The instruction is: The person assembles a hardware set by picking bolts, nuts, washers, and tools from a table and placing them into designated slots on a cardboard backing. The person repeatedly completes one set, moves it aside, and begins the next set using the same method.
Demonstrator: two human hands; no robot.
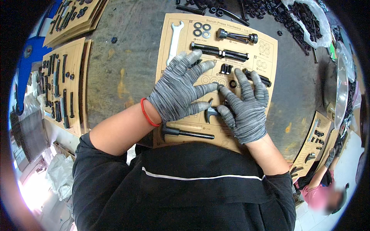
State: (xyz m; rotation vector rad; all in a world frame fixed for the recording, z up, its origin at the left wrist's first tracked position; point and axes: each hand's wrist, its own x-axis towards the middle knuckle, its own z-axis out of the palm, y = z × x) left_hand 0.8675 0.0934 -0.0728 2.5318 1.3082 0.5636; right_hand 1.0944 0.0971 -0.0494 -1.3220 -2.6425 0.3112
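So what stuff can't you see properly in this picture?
Head view:
- The middle of the cardboard sheet: the left hand and right hand cover the outlines there.
- The curved black part: the fingers hide most of it.
- The sheet's near edge: hidden behind the person's black top.
- The black bolts in the plastic bag: too small and bent by the lens to count.
- The stacked sheets on the left: cut by the dark rim.

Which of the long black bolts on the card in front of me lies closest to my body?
The long black bolt along the cardboard card's near edge, just below the left hand. The other long bolts lie beyond both hands, toward the card's top.
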